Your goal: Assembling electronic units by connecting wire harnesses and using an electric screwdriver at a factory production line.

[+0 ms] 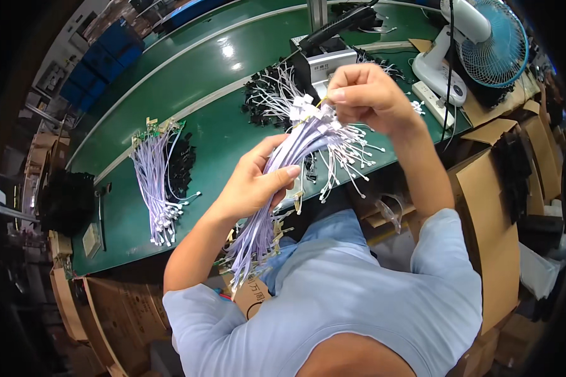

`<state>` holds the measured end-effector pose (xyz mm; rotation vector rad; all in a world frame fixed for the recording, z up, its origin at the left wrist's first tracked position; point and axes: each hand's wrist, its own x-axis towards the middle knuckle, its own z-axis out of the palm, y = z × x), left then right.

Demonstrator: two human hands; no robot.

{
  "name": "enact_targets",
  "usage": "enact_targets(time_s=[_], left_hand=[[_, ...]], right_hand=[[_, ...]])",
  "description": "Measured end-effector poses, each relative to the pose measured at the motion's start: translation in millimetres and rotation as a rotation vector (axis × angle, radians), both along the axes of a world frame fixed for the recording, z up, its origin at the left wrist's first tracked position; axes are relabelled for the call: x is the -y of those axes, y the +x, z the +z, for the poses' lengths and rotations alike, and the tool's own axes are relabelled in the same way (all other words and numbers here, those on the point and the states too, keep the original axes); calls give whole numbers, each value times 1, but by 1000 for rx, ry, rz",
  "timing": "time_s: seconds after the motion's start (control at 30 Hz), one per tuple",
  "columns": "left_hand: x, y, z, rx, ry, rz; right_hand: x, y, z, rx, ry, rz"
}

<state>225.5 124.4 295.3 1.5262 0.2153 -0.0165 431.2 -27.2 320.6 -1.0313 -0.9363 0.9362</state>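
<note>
Left hand (258,182) grasps cable bundle (300,143), middle hidden | Right hand (370,94) pinches yellow strand (322,101), end hidden

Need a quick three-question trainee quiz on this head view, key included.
1. Which hand is closed around the cable bundle?
2. True or false: a second bundle lies on the green table, left of the held one.
3. Fill in: the right hand pinches a thin ____ strand beside the white connectors.

Key: 1. The left hand. 2. True. 3. Yellow.
</note>
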Motion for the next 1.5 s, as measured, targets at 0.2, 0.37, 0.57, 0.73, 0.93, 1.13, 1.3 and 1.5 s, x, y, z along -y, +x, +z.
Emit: enact_targets(time_s=[0.2, 0.37, 0.57, 0.73, 0.93, 1.13, 1.3, 1.5], left_hand=[[-4, -9, 22, -29, 251, -188], [-20, -20, 37, 214, 568, -348], [-57, -41, 12, 221, 143, -43], [-56, -30, -4, 465, -502, -76], [-53, -35, -20, 462, -632, -98], [-33, -35, -31, 131, -462, -138], [-40, -58, -20, 351, -407, -89], [-117, -111, 67, 581, 1, 223]], right_hand=[[-40, -4, 15, 311, -234, 206], [-67, 18, -1, 452, -325, 362], [-54, -44, -34, -173, -195, 419], [-58, -44, -62, -424, 7, 766], [-76, -63, -85, -610, 365, 742], [-81, -73, -87, -758, 327, 300], [-105, -64, -101, -513, 399, 195], [-75, -41, -119, -537, 191, 196]])
